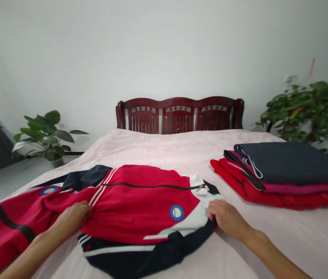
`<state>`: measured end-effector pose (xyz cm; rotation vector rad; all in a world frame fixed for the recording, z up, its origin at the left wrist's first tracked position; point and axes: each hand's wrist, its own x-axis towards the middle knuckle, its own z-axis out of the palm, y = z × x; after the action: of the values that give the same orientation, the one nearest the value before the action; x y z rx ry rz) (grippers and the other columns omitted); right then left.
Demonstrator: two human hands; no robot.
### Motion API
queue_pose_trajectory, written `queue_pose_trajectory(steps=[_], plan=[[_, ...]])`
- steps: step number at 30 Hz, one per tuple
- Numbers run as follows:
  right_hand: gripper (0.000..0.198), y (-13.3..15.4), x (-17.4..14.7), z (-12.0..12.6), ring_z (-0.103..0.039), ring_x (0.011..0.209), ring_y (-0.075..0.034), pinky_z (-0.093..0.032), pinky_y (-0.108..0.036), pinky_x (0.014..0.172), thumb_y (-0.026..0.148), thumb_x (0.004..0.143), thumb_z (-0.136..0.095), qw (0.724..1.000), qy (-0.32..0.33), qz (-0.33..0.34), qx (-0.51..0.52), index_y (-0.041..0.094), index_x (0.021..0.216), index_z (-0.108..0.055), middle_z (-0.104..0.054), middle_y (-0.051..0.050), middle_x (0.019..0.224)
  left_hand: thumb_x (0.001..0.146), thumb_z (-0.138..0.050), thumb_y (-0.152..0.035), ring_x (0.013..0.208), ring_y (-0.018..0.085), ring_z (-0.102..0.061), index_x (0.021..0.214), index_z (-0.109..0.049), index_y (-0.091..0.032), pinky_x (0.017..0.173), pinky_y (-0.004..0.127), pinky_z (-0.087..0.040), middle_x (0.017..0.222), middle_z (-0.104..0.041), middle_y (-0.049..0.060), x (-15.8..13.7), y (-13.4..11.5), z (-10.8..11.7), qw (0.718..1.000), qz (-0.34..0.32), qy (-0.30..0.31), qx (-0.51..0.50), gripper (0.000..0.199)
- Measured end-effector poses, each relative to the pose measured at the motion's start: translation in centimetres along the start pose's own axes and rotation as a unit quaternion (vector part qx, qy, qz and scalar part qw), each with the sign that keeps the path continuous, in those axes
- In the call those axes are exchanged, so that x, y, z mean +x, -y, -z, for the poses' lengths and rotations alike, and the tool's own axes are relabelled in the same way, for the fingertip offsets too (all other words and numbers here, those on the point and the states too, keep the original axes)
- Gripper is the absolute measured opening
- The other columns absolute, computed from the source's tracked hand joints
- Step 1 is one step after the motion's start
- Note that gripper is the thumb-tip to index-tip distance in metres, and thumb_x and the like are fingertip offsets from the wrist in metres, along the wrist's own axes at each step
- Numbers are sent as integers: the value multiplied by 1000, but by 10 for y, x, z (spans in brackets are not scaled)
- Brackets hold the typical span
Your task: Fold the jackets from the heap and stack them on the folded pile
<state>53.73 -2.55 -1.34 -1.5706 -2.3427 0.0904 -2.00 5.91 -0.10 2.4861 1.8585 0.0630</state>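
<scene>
A red, white and navy zip-up jacket (140,205) lies flat on the bed, its collar toward the right and its zip closed. My left hand (78,215) grips the striped hem at the jacket's left end, fingers curled on the cloth. At the shoulder by the white collar, my right hand (225,217) pinches the fabric. A navy sleeve is laid along the near side of the jacket. Beyond my left hand, a second red and navy garment (15,215) with a round badge spreads to the left, partly under my forearm.
A stack of folded clothes (294,162), navy on top of magenta and red, sits on the right of the pink bedsheet (164,149). Behind stands a dark wooden headboard (178,114). Potted plants (46,135) flank the bed on both sides.
</scene>
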Motion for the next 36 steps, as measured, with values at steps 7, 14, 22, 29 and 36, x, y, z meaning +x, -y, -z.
queue_pose_trajectory(steps=[7, 14, 22, 29, 36], plan=[[36, -39, 32, 2, -61, 103, -21, -42, -30, 87, 11, 82, -41, 950, -150, -274, 29, 19, 101, -70, -70, -8, 112, 91, -43, -33, 115, 26, -59, 113, -69, -26, 103, 39, -41, 121, -67, 8, 14, -64, -3, 989, -91, -103, -51, 35], [36, -22, 38, -16, -61, 103, -26, -41, -33, 86, 40, 93, -44, 962, -95, -253, -51, 23, 114, -69, -72, -8, 111, 91, -48, -43, 143, 36, -35, 145, -46, -35, 113, 59, -25, 155, -41, 10, 14, -96, -62, 998, -51, -41, 13, 55], [17, -20, 37, -28, -62, 88, -23, -37, -31, 74, 23, 85, -50, 960, -106, -243, -88, 20, 88, -67, -72, -8, 92, 90, -50, -47, 138, 33, -43, 142, -51, -34, 111, 50, -34, 152, -45, 9, 13, -93, -48, 997, -60, -28, -28, 54], [20, -25, 42, -4, -63, 83, -22, -36, -28, 65, 25, 84, -50, 946, -123, -299, -4, 24, 88, -69, -74, -5, 91, 94, -41, -47, 108, 27, -65, 108, -68, -26, 98, 39, -44, 115, -70, 8, 43, -70, -23, 991, -31, -41, -121, 37], [36, -6, 129, 9, -55, 114, -26, -36, -34, 94, 27, 94, -41, 969, -123, -191, -93, 17, 119, -65, -67, -12, 121, 91, -43, -32, 99, 24, -66, 100, -54, -23, 86, 33, -45, 106, -68, 9, 52, -90, -34, 994, -21, -25, -109, 18]])
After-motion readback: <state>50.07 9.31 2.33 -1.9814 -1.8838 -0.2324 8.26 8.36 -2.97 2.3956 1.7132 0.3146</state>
